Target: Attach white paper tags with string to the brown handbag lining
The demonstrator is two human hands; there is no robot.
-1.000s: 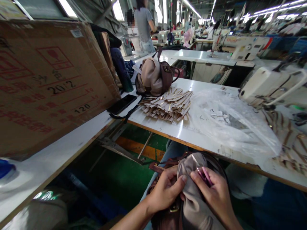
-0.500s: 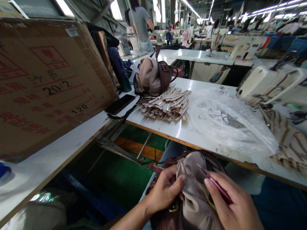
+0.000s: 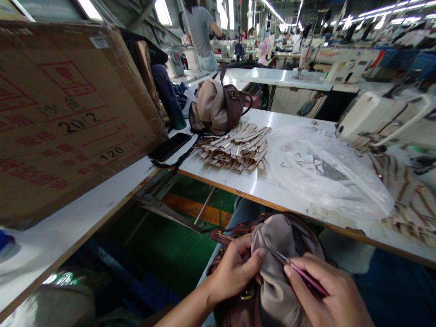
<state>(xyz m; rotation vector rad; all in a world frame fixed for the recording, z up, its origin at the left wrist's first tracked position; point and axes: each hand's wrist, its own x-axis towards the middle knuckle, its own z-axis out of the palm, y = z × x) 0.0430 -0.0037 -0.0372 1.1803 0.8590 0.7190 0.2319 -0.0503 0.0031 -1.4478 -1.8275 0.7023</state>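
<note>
A dark brown handbag (image 3: 238, 311) rests on my lap with its beige lining (image 3: 277, 277) pulled out. My left hand (image 3: 236, 265) is closed on the lining, thumb and fingers pinching a fold beside the bag's zipper end (image 3: 223, 236). In my right hand (image 3: 323, 286) is a slim, pink-handled pointed tool (image 3: 308, 278), whose exact kind I cannot make out. Its metal tip points left and lies against or just over the lining, close to my left thumb. The lower part of the bag runs out of the picture.
On the white table stand another brown handbag (image 3: 213, 106) and a pile of beige strips (image 3: 238, 147). Clear plastic (image 3: 340, 181) lies near a sewing machine (image 3: 384, 120). Left are a phone (image 3: 170, 146) and a large carton (image 3: 68, 118). A person (image 3: 200, 34) stands farther back.
My right hand has shifted the tool's tip left and down toward my left thumb. The yellow strip earlier seen on the lining no longer shows. My left hand keeps its pinch.
</note>
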